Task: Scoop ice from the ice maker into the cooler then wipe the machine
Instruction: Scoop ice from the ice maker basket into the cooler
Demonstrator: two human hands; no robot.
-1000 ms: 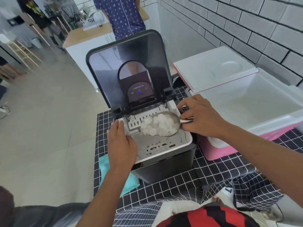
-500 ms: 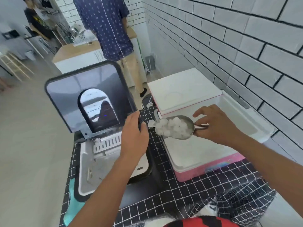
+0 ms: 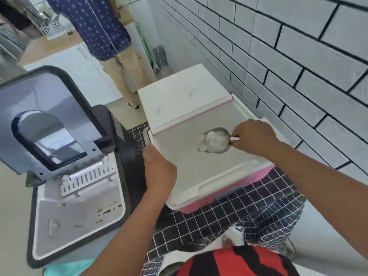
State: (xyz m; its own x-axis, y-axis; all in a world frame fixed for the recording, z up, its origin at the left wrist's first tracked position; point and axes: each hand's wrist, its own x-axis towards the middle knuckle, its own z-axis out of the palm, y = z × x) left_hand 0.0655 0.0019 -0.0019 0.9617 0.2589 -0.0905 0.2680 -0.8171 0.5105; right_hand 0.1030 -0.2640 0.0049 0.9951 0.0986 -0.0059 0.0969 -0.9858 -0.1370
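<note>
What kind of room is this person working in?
Probably a home-style kitchen or a shared workroom. A white brick-tiled wall runs beside the table, a dish rack sits on a wooden counter behind, and an ice maker stands next to a cooler.

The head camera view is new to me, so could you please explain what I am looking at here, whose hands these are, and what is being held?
The picture comes from a camera worn on a person's head, looking down at their own two bare hands; there is no robot. On the left stands the ice maker with its dark lid raised. To its right sits a white and pink cooler, its lid slid back so the inside is open. Both rest on a black checked cloth. The right hand has its grip on the handle of a metal scoop full of ice, held over the cooler's opening. The left hand rests on the cooler's near left edge. A teal cloth peeks out below the ice maker. Another person stands in the background.
</note>
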